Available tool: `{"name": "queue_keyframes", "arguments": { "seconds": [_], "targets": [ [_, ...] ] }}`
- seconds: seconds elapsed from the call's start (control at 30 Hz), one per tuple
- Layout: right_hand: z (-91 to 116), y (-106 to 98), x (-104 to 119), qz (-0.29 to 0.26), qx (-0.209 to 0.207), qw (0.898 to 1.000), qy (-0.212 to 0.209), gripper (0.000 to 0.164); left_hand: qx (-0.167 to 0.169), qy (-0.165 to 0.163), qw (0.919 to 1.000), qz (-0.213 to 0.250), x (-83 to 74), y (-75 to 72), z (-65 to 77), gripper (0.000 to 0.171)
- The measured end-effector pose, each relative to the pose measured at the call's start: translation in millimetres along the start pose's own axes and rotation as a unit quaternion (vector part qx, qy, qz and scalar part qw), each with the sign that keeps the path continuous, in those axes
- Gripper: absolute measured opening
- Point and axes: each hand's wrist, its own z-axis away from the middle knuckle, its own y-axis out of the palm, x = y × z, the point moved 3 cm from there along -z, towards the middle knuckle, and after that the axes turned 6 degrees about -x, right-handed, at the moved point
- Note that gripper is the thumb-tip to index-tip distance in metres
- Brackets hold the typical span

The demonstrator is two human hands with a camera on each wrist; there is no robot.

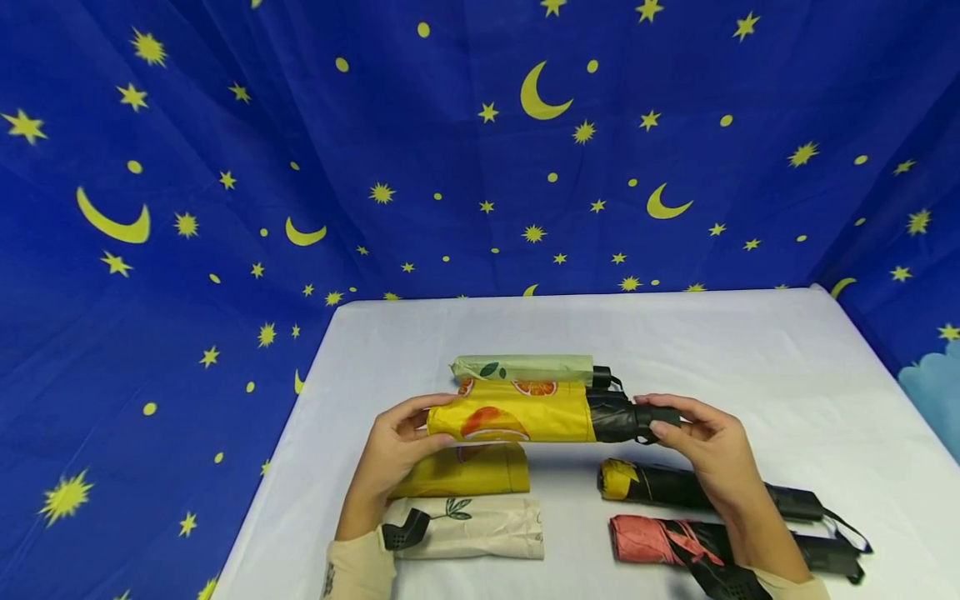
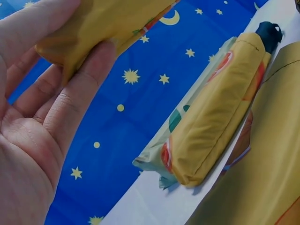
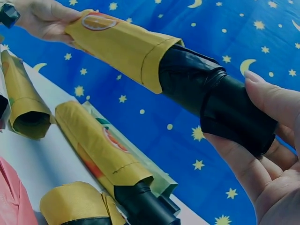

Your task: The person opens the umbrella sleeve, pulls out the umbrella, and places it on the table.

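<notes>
Between both hands, a folded umbrella (image 1: pixel 517 421) in a yellow sleeve printed with orange slices is held level above the table. My left hand (image 1: pixel 401 437) pinches the sleeve's closed end, thumb on one side and fingers on the other. At the other end my right hand (image 1: pixel 705 433) grips the black handle (image 3: pixel 239 112) between thumb and fingers. Black folds show between the sleeve's mouth and that handle. Behind it lie a second yellow-sleeved umbrella (image 2: pixel 215 112), partly hidden in the head view, and a pale green sleeved umbrella (image 1: pixel 525 367).
Nearer me on the white table (image 1: pixel 390 342) lie a flat yellow sleeve (image 1: pixel 480 473) and a cream leaf-print sleeve (image 1: pixel 487 533). At right lie two bare folded umbrellas, one black and yellow (image 1: pixel 618 482), one black and coral red (image 1: pixel 641 539). A starry blue cloth (image 1: pixel 450 150) hangs behind.
</notes>
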Motion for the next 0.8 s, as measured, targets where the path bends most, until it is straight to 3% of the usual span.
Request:
{"name": "queue_keyframes", "arguments": {
  "seconds": [0.43,0.8],
  "targets": [
    [0,-7,6,-0.032,0.002,0.999,-0.015,0.035,0.006,0.049,0.9986,0.019,-2.9,-15.7,0.6,0.04],
    [7,-15,5,-0.025,0.004,1.0,-0.011,0.034,0.012,0.048,0.9987,0.008,-4.8,-21.0,6.3,0.035]
  ]
}}
